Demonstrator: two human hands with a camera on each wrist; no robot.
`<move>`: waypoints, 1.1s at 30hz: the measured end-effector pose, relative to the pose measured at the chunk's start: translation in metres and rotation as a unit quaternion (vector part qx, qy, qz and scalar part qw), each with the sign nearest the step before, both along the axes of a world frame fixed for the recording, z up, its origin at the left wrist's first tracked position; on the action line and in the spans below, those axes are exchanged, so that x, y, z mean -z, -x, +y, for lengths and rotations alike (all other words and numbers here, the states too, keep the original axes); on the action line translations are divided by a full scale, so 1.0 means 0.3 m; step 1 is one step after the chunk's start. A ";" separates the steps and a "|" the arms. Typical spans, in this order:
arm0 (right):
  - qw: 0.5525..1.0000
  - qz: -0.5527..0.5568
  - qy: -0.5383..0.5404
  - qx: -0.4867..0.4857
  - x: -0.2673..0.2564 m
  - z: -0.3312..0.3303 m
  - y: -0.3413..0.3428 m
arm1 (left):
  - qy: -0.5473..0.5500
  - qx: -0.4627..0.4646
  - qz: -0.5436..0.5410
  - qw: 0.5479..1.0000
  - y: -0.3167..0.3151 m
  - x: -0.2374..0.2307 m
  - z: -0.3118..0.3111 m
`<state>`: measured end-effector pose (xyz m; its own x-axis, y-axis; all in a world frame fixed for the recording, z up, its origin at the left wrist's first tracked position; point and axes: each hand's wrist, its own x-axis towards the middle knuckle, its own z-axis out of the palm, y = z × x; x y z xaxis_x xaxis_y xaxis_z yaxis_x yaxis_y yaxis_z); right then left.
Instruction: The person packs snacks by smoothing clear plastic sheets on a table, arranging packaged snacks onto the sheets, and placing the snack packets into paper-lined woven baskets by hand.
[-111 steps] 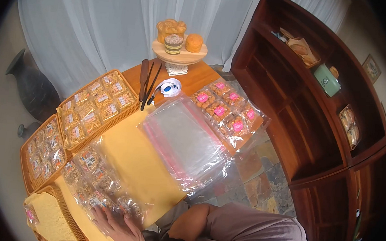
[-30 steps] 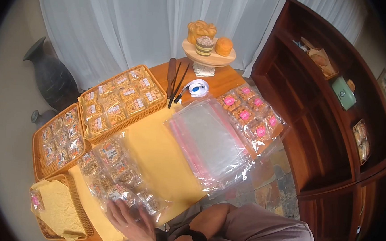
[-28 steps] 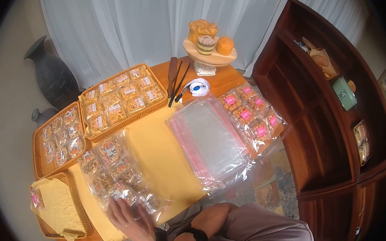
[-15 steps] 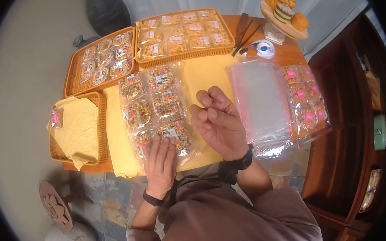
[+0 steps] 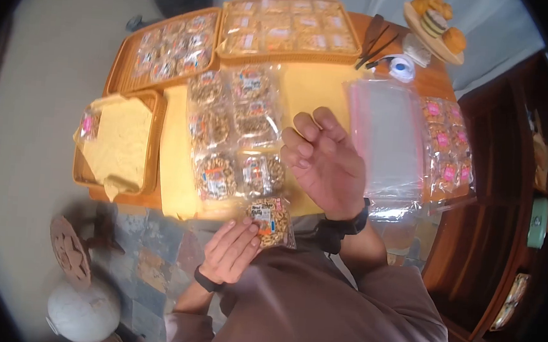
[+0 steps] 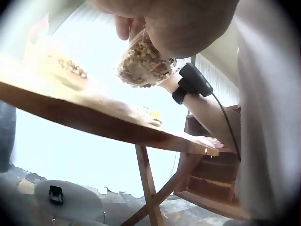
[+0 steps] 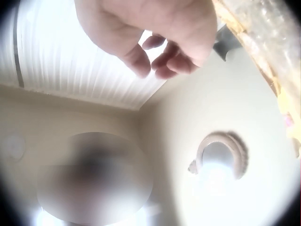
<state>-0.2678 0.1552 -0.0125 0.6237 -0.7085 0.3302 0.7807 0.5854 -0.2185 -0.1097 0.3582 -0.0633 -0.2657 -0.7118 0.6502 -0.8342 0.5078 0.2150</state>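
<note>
My left hand [image 5: 233, 251] holds a clear-wrapped round nut snack [image 5: 267, 221] with a colourful label, at the table's near edge in front of the body. In the left wrist view the fingers grip the top of the nut snack [image 6: 146, 63]. More such packs lie in pairs in a clear plastic bag [image 5: 232, 136] on the yellow cloth, the held one overlapping its near end. My right hand [image 5: 328, 165] is raised to the right of that bag, palm up, fingers loosely bent with nothing between them. The right wrist view shows the same hand [image 7: 155, 28], likewise holding nothing.
Wicker trays with wrapped snacks [image 5: 282, 57] and a paper-lined basket [image 5: 154, 162] stand at the back and left. Flat clear bags [image 5: 387, 141] lie right, beside pink-labelled packs [image 5: 444, 138]. A tape roll [image 5: 401, 67] lies behind. A wooden shelf [image 5: 465, 248] stands right.
The head view has turned downward and left. My left hand, earlier resting on the bagged packs, has drawn one pack toward the body. My right hand has come into view and its bunched fingers have loosened.
</note>
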 end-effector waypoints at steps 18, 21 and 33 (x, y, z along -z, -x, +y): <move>0.969 -0.096 0.208 -0.092 -0.327 0.423 0.043 | 0.010 -0.206 0.563 0.800 -0.036 -0.124 -0.025; 0.957 -0.137 0.248 -0.058 -0.298 0.369 -0.016 | 0.018 -0.208 0.557 0.804 -0.086 -0.139 -0.053; 0.816 0.335 0.462 0.086 -0.074 0.096 0.121 | -0.071 -0.290 0.387 0.872 -0.849 -0.279 -0.476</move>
<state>-0.3042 0.1841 0.0096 0.8018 -0.4456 0.3982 0.3569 -0.1772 -0.9172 0.1451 0.2155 0.0204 0.6456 -0.6686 0.3690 -0.5183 -0.0287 0.8547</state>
